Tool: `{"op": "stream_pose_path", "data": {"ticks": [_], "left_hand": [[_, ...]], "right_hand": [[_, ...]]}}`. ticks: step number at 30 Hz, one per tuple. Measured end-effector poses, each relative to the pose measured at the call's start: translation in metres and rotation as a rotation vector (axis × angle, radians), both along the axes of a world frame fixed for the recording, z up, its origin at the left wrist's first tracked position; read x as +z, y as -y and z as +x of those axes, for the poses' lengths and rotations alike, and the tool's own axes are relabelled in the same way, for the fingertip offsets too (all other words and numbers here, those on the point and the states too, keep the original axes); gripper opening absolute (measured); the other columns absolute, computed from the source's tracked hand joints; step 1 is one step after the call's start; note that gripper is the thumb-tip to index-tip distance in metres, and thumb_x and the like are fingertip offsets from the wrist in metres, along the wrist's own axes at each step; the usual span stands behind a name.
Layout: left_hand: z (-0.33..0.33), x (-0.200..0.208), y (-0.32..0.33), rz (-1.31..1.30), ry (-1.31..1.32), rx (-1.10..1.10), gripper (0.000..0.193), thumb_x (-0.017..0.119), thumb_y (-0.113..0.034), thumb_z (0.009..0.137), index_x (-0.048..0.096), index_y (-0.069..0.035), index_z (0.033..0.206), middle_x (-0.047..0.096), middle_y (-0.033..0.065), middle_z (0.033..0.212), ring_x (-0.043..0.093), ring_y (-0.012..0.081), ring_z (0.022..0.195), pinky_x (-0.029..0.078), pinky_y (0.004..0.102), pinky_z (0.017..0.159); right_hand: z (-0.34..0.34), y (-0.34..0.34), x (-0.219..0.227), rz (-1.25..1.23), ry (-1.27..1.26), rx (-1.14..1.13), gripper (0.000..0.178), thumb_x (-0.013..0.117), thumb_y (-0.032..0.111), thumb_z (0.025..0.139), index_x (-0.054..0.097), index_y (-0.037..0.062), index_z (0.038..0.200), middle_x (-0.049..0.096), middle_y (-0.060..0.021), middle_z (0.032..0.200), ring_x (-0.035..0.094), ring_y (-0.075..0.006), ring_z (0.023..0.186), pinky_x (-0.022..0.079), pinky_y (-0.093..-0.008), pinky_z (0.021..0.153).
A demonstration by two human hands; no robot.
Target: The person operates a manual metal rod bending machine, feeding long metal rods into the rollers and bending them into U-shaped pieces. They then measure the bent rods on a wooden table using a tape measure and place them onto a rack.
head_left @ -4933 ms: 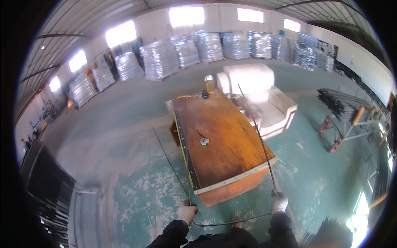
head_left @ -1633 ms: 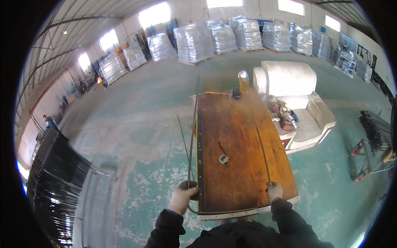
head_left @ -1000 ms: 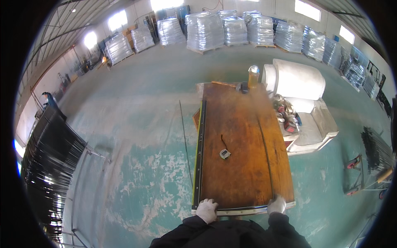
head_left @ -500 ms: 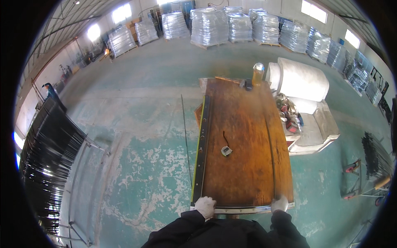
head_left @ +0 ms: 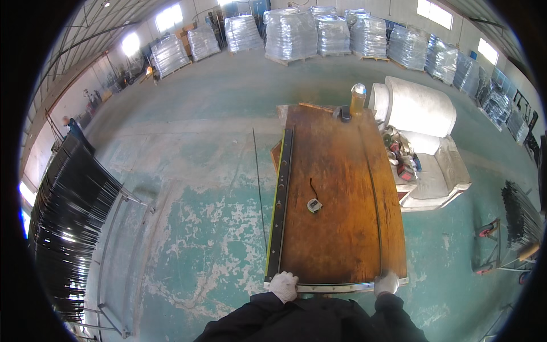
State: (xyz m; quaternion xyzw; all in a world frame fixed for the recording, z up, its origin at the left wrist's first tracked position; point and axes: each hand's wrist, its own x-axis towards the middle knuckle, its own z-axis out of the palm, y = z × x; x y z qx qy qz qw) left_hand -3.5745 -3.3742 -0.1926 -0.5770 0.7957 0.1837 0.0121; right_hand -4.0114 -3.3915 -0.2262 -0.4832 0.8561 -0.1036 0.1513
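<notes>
My left hand [head_left: 284, 286], in a white glove, is closed at the near left corner of a worn wooden table [head_left: 336, 228]. Its fingers curl down by the light metal strip [head_left: 333, 288] along the near edge; what they grip is hidden. Beside it ends a black strip with holes [head_left: 279, 219], lying along the table's left side. My right hand [head_left: 386, 283], gloved too, rests at the near right corner, where a thin dark rod [head_left: 375, 202] running lengthwise over the table meets it. Its fingers are blurred. A tape measure [head_left: 314, 206] lies mid-table.
A bottle of yellowish liquid [head_left: 357, 100] and a small black object [head_left: 345, 114] stand at the far end. To the right is a pale armchair [head_left: 424, 165] beside piled cans [head_left: 401, 154]. Black rods hang on a rack [head_left: 71, 222] at left, near another person [head_left: 77, 132]. Wrapped pallets [head_left: 290, 35] line the back.
The whole view has shifted very slightly. Both hands stay at the table's near corners, and the things on the table have not moved.
</notes>
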Motion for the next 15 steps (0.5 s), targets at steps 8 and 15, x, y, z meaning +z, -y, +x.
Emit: {"op": "stream_pose_path", "data": {"ticks": [8,15], "left_hand": [[-0.002,0.002,0.001,-0.008,-0.002,0.001,0.021,0.08,-0.027,0.09,0.083,-0.011,0.104,0.08,0.0145,0.108,0.077,0.0349,0.111,0.062,0.0527,0.094],[-0.012,0.0,0.005,-0.032,0.066,-0.026,0.02,0.077,-0.026,0.092,0.083,-0.01,0.103,0.081,0.0144,0.106,0.078,0.0352,0.108,0.061,0.0512,0.094]], "right_hand": [[0.002,0.006,0.0,0.019,0.002,-0.014,0.041,0.088,0.018,0.087,0.079,0.0027,0.124,0.083,-0.0251,0.12,0.076,-0.0474,0.124,0.059,-0.0573,0.11],[-0.022,0.041,-0.007,0.105,0.241,-0.105,0.048,0.083,0.016,0.086,0.077,-0.0058,0.128,0.082,-0.0358,0.122,0.079,-0.0513,0.125,0.062,-0.0542,0.11]]}}
